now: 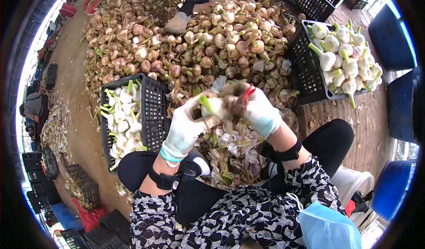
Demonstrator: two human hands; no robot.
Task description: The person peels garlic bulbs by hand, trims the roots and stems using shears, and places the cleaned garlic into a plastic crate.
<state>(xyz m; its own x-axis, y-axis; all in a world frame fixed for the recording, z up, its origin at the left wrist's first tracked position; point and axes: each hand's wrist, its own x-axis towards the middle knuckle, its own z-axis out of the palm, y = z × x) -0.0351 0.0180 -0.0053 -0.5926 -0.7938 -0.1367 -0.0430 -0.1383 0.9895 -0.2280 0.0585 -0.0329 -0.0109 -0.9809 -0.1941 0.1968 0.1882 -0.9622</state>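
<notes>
A pale garlic bulb (213, 106) with a short green stem is held in my left hand (185, 121), fingers and thumb wrapped round it. My right hand (253, 107) is closed against the bulb's right side, its soiled fingertips blurred. Something red (247, 94) shows at those fingers; I cannot tell what they grip. Both hands wear white gloves with soiled fingers. Loose garlic skins (232, 149) lie below, between my legs. Left of my hands stands a black crate (155, 111) holding cleaned garlic bulbs (125, 116) with trimmed stems.
A large heap of unpeeled garlic (208, 45) spreads ahead, with another person's shoe (178, 22) in it. A second black crate (305, 67) of cleaned bulbs stands at the right. Blue barrels (392, 189) line the right side. Another person (34, 107) is at far left.
</notes>
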